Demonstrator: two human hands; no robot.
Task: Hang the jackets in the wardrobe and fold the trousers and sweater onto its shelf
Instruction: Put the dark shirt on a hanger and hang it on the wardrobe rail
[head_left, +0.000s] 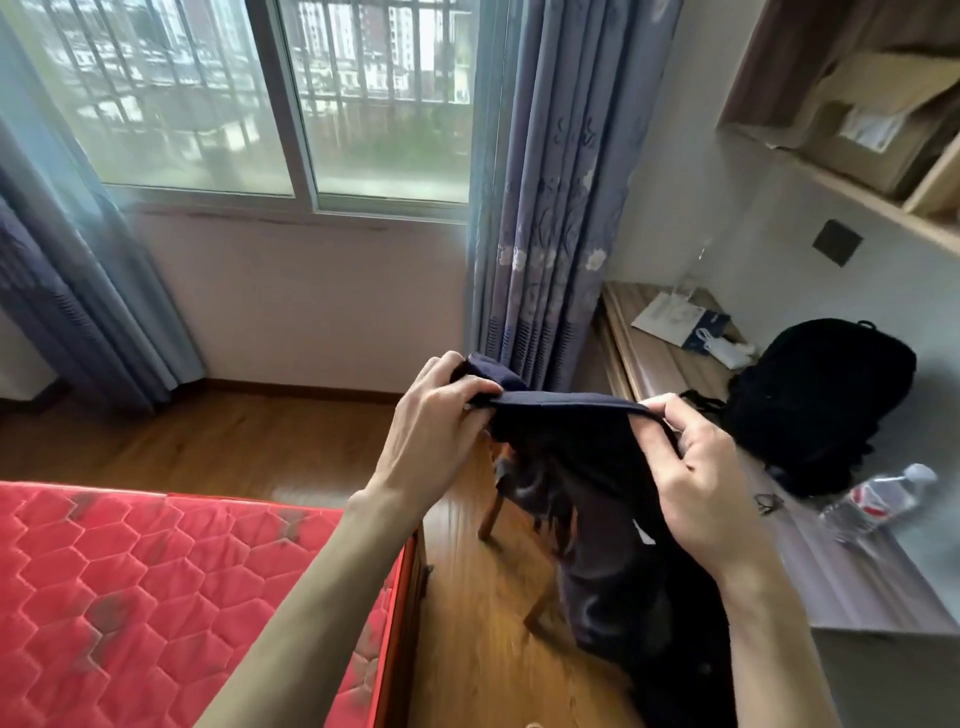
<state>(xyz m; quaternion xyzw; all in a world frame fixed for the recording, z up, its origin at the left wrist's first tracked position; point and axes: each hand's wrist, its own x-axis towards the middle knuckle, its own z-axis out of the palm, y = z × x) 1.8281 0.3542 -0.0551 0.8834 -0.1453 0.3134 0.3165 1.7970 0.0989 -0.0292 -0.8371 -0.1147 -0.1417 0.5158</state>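
Note:
A dark navy garment (597, 499), which looks like trousers, hangs in the air between my hands, above a wooden chair. My left hand (436, 436) pinches its top edge at the left. My right hand (691, 478) grips the same edge at the right, and the edge is stretched taut between them. The cloth drops down over the chair and hides most of it. No wardrobe is in view.
A red quilted mattress (156, 597) lies at lower left. The chair leg (491, 514) stands on the wooden floor. On the desk (670, 358) at right sit a black backpack (821, 400), a plastic bottle (878, 501) and papers. The window and curtains are ahead.

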